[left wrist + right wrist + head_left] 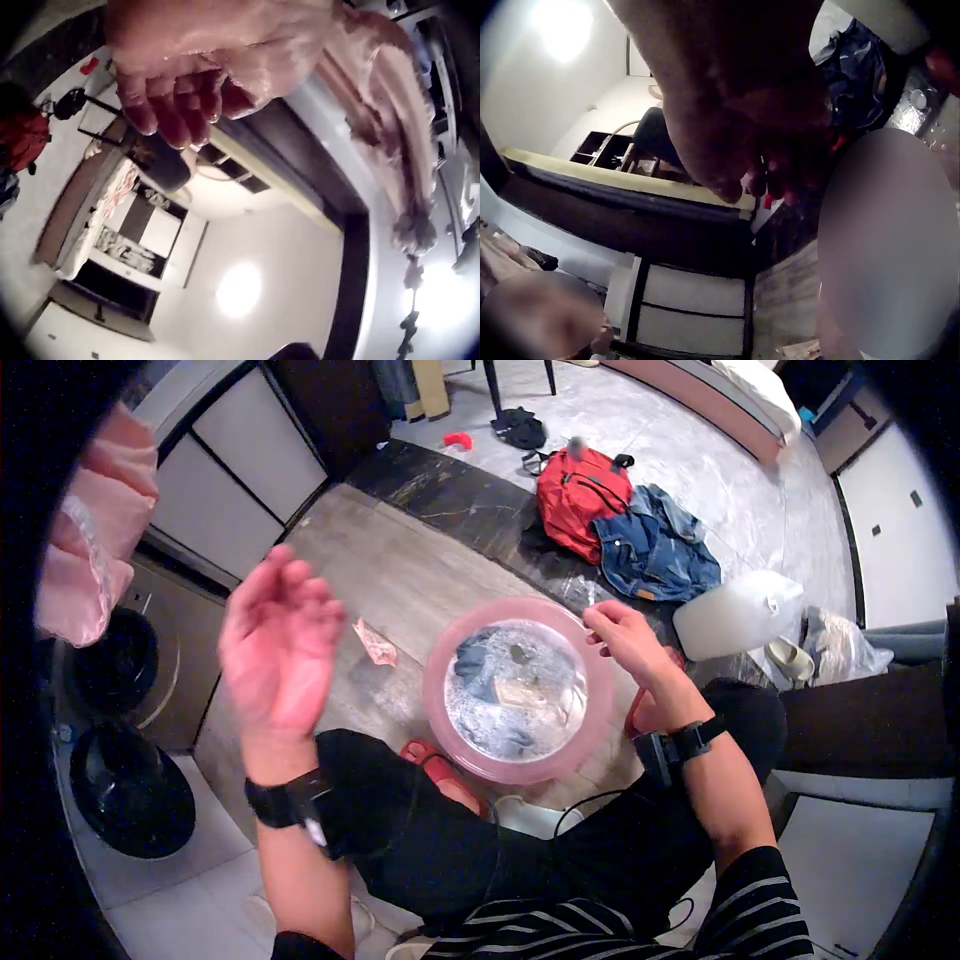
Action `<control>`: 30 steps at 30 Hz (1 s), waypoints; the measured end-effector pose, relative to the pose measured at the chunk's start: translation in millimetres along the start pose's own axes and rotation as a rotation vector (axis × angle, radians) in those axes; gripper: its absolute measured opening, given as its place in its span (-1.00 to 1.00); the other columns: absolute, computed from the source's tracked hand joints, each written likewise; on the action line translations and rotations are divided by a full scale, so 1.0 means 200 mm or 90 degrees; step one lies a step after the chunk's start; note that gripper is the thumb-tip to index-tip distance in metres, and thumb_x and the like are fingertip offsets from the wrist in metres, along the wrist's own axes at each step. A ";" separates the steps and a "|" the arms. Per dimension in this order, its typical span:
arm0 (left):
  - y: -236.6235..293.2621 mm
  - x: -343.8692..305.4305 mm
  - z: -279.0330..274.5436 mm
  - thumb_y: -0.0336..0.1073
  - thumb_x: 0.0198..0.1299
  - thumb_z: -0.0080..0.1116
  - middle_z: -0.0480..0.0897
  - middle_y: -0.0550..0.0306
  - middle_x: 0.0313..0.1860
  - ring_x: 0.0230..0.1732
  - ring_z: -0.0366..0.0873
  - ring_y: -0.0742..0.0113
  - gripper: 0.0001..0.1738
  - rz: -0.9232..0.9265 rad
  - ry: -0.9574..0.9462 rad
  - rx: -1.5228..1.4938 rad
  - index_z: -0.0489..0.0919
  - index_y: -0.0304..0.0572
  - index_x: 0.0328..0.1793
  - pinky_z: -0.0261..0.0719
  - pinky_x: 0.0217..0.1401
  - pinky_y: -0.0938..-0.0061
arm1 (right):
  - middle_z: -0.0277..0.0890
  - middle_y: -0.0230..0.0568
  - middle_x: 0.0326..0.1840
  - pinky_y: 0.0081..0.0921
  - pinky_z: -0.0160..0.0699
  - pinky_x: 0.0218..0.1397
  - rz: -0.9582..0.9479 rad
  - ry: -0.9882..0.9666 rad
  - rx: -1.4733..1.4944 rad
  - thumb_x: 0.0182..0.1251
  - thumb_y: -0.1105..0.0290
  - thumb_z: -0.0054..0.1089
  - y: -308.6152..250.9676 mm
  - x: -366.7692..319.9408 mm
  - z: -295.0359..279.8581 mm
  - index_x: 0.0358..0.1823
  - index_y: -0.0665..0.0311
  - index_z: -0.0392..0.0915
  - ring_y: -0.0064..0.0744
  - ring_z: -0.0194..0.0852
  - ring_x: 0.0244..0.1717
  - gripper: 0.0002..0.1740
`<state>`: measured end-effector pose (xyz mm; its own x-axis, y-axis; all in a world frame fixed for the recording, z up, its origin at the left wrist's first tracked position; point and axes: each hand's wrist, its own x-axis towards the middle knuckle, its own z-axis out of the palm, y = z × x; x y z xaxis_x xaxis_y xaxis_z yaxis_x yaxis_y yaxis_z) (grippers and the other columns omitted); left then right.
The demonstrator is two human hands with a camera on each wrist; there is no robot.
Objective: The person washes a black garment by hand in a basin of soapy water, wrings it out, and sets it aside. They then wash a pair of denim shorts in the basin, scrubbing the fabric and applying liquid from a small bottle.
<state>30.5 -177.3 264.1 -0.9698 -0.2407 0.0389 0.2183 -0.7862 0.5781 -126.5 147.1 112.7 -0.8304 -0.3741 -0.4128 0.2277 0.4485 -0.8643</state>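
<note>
- Round pink plastic basin (pixel 436 690) is set on the grey wood-look floor (pixel 335 575), between feet in red sandals (pixel 428 757); filled with sudsy water (pixel 562 678).
- Soaked blue-grey cloth (pixel 476 658) is seen in it, bunched near 10 o'clock.
- Left hand (pixel 285 645): raised at 9 o'clock of basin, palm exposed, fingers loosely bent, wet-looking; nothing held.
- Right hand (pixel 635 645): held at 2 o'clock, by the rim; fingers loosely curled, nothing seen in them. Rim contact can't be told.
- Handling, judged: cloth soft, limp, water-heavy, slippery; best gripped by the bunched lump, both hands. Basin likely heavy when filled, fairly stiff, slick; best held by rim at 3 and 9 o'clock.
- Orientation: basin mouth faced up, no long axis. Cloth crumpled, partly submerged; its long axis can't be told.
</note>
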 end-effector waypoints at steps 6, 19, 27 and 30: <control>-0.44 0.08 0.24 -0.20 0.34 -0.02 0.61 0.14 -0.15 -0.13 0.59 0.31 -0.71 -0.173 0.000 0.256 0.50 -0.14 0.09 0.59 -0.06 0.44 | 0.50 -0.42 -0.33 -0.62 0.40 -0.29 -0.035 -0.046 -0.041 0.33 0.10 0.14 0.05 -0.06 -0.02 -0.11 0.21 0.54 -0.64 0.42 -0.32 -0.67; -0.58 0.24 -0.08 -0.23 0.32 0.02 0.61 0.14 -0.17 -0.20 0.58 0.37 -0.73 -0.198 0.106 0.267 0.48 -0.18 0.06 0.53 -0.13 0.54 | 0.60 -0.19 -0.29 -0.45 0.50 -0.11 0.072 -0.124 -0.217 0.22 0.16 0.18 0.36 0.22 0.13 -0.15 0.32 0.57 -0.39 0.53 -0.24 -0.64; -0.32 0.18 -0.16 -0.18 0.26 0.05 0.60 0.12 -0.18 -0.26 0.56 0.33 -0.64 -0.059 0.159 0.238 0.48 -0.21 0.10 0.53 -0.17 0.46 | 0.51 0.07 0.01 -0.24 0.41 0.20 0.002 -0.191 -0.491 0.04 0.05 0.32 0.83 0.54 0.80 0.21 0.26 0.34 0.07 0.47 0.06 -0.27; -0.26 0.17 -0.18 -0.15 0.26 0.05 0.57 0.12 -0.20 -0.26 0.55 0.30 -0.61 -0.028 0.193 0.265 0.46 -0.22 0.12 0.53 -0.21 0.44 | 0.51 0.09 -0.09 -0.15 0.39 0.19 -0.117 -0.084 -0.587 0.04 0.12 0.31 0.89 0.36 0.94 0.15 0.20 0.35 0.11 0.47 0.03 -0.36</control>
<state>-10.6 -165.8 205.6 -0.8884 -0.4156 -0.1949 0.0569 -0.5210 0.8516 -49.9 48.0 -123.9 -0.7365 -0.5660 -0.3704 -0.4388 0.8165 -0.3752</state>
